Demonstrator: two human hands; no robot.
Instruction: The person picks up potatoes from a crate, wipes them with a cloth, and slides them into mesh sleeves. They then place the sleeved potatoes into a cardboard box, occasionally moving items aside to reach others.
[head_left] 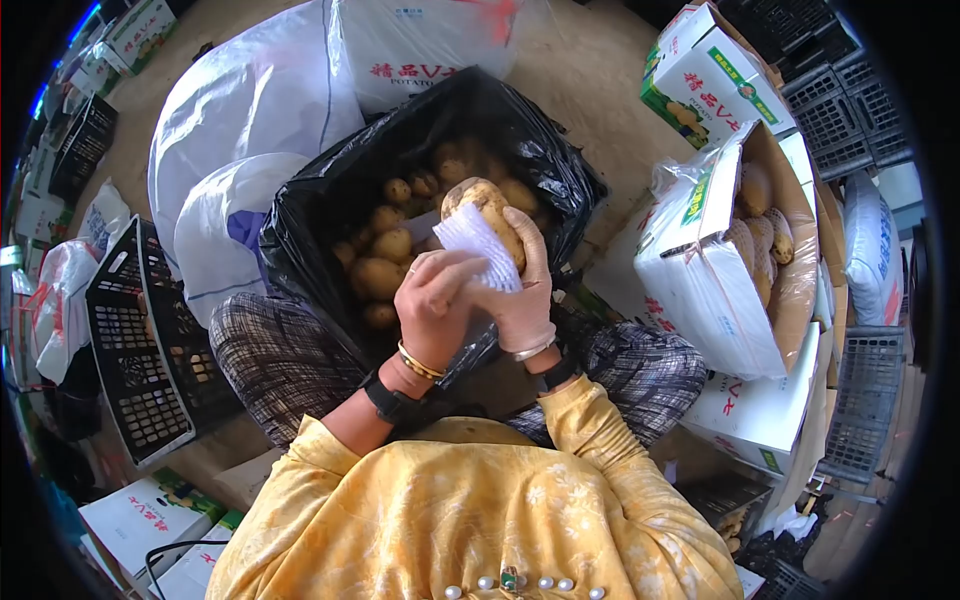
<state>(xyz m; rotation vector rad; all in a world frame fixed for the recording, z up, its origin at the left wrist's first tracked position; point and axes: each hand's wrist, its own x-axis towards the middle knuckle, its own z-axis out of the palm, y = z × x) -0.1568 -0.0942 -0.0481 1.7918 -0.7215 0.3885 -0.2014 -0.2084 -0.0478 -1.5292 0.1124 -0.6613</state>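
Note:
A large potato (511,232) is held up over the black-lined container, with my right hand (528,310) wrapped along its right side and underside. A white foam net sleeve (470,240) covers the potato's lower left part. My left hand (437,305) is closed at the sleeve's lower edge, its fingers bunched against the foam. Below both hands, several loose potatoes (380,275) lie inside the black plastic liner (310,205).
To the right, an open carton (690,295) holds several netted potatoes (765,240). Another potato carton (710,85) stands behind it. White sacks (255,100) sit at the back left. A black plastic crate (140,340) leans beside my left knee.

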